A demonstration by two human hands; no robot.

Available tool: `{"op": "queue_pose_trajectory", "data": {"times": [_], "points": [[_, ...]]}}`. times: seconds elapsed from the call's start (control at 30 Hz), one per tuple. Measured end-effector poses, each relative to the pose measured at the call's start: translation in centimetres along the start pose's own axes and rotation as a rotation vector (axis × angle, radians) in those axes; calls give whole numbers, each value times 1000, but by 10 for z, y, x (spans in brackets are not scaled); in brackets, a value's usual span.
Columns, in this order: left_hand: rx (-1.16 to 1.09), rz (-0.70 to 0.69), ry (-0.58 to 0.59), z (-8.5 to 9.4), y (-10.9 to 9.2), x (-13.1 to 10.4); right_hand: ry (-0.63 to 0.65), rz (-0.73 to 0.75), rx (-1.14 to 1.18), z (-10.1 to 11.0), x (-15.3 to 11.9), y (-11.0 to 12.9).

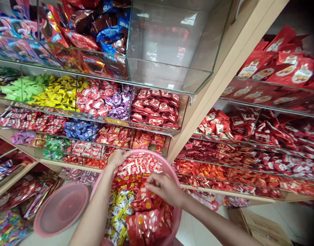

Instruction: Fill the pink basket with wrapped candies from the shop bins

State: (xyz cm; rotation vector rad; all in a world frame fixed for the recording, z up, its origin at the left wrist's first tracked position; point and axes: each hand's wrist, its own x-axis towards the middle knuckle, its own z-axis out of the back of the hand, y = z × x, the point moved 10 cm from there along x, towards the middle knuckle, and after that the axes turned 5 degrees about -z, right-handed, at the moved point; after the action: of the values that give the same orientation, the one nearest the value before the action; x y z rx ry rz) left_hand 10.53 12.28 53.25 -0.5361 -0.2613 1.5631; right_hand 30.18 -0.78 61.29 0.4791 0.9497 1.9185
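In front of the glass-fronted candy shelves (pixel 157 112) | round pink plastic basin (pixel 172 171) heaped with wrapped sweets sits low centre | left hand (pixel 117 158) clamps fingers over basin's far rim | right hand (pixel 165 187) pinches shiny red candy packets (pixel 144 200) inside basin | empty pink plastic bowl (pixel 61 208) lies just left.

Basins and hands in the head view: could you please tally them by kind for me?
Pink basins: 2, one full of candy gripped by the left hand, one empty.
Hands: 2, the right hand on a red packet.
Total: 4
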Motion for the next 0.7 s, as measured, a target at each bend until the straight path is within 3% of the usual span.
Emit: {"op": "queue_pose_trajectory", "data": {"times": [0.2,0.3,0.37,0.43,0.57,0.63,0.7], "points": [[-32,10,-7,2,-1,-2,111,105,-499,-44,-11,11],[-73,-2,0,1,-1,-1,77,138,-534,-53,-17,14],[-144,-32,32,-2,-1,1,-40,124,-430,-41,-23,14],[-257,-72,80,-6,-1,3,-258,50,-276,-18,-36,4],[-466,-121,189,-9,0,4,-801,-251,-24,23,-92,-54],[-523,-123,278,-11,-2,-1,-926,-390,113,21,-120,-84],[-561,-97,339,-10,-4,-9,-924,-493,276,8,-135,-108]]}}
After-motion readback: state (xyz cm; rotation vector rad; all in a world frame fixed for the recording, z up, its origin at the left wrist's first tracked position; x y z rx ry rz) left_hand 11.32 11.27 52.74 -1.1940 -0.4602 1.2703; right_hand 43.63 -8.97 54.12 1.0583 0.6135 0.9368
